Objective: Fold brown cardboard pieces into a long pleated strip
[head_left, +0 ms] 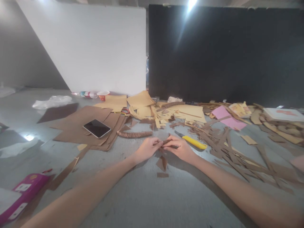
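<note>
My left hand and my right hand meet near the middle of the grey table, fingers closed. Between their fingertips is a small brown strip of cardboard, partly hidden by the fingers. Just below the hands lie small brown cardboard scraps. A yellow utility knife rests right beside my right hand, its blade pointing up and left. Beyond my left hand lies a curved, ridged brown cardboard piece.
Brown cardboard sheets carry a smartphone at left. Tan sheets and a red cup stand farther back. Many brown strips and a pink sheet spread at right. A magenta package lies at near left.
</note>
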`<action>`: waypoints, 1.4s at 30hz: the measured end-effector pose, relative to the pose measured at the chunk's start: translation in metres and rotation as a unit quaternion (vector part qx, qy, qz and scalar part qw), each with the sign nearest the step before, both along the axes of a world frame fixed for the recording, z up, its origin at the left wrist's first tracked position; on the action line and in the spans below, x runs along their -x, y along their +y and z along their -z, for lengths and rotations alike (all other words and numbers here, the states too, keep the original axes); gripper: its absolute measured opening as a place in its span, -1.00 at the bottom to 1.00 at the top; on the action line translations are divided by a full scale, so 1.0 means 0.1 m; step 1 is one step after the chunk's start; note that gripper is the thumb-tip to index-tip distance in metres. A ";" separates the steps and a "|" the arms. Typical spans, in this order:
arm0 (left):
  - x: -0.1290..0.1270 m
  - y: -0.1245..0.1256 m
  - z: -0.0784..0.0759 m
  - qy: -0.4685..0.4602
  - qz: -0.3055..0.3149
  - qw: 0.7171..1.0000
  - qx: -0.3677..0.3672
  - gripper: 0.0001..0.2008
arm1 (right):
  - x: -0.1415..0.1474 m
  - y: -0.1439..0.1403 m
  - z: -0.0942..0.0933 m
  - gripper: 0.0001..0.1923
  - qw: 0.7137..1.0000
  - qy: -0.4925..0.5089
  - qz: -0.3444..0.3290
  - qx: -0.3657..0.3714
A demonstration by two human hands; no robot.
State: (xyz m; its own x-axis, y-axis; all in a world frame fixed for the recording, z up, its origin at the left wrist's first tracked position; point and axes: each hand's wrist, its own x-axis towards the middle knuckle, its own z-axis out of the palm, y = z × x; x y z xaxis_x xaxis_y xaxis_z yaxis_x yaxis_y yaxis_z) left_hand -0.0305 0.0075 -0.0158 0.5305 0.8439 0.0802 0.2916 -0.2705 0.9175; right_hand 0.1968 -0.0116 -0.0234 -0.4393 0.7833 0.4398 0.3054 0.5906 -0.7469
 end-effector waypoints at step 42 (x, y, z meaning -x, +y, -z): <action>-0.03 -0.11 -0.10 0.036 -0.010 0.999 -0.022 -0.76 | -0.02 -0.02 -0.09 -0.64 0.983 0.027 0.048 0.174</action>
